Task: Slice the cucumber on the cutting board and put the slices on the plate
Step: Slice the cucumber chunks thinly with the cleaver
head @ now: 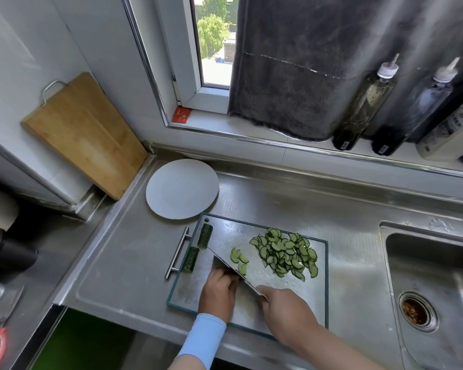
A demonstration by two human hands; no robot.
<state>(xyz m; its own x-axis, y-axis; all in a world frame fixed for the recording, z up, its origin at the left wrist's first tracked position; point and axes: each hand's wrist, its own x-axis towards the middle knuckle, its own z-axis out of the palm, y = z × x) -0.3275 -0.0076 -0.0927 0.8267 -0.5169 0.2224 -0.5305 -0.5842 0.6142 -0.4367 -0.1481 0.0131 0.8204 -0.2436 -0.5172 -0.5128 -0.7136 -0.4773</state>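
Observation:
A steel cutting board (pixel 278 311) with a teal rim lies on the counter. A heap of half-moon cucumber slices (pixel 286 252) covers its far right part, and a few more slices (pixel 239 259) lie beside the knife blade (pixel 225 263). Two unsliced cucumber pieces (pixel 205 235) (pixel 190 259) sit at the board's left edge. My right hand (pixel 285 313) grips the knife handle. My left hand (pixel 217 291) has its fingers curled down against the blade's left side, over a cucumber piece that the hand and blade hide. A white plate (pixel 151 193) stands bare behind the board.
A sink (pixel 428 273) with a drain lies to the right. A wooden board (pixel 83 134) leans on the wall at the left. Several bottles (pixel 364 105) and a dark towel (pixel 300 68) are on the window sill. A bar handle (pixel 177 253) sticks out left of the steel board.

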